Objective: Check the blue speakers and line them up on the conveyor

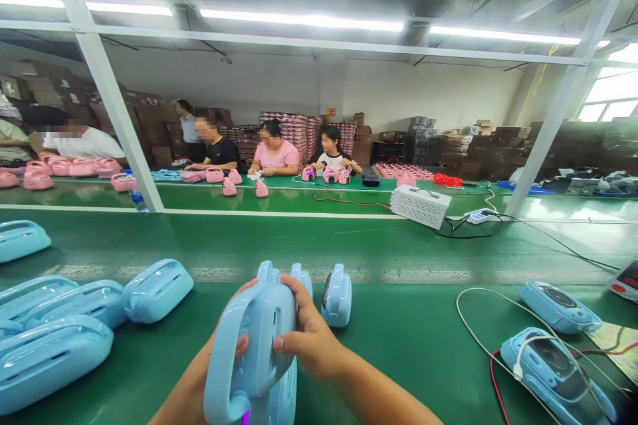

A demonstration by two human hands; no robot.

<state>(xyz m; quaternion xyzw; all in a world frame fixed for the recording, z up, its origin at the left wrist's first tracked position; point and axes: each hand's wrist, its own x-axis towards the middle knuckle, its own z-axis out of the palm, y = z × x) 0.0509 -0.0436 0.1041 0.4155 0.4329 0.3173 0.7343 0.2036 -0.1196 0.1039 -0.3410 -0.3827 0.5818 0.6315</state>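
Glossy light-blue plastic handheld unit with loop handle (256,352) held upright over the green tabletop (409,339), gripped from both sides by left hand (226,345) and right hand (309,339), apparently mid-inspection; next, likely steady turning without loosening either grip.

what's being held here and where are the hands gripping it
A light blue plastic toy casing with a loop handle, held in both hands. The right hand wraps its upper right side; the left hand grips it from the left, mostly hidden behind it.
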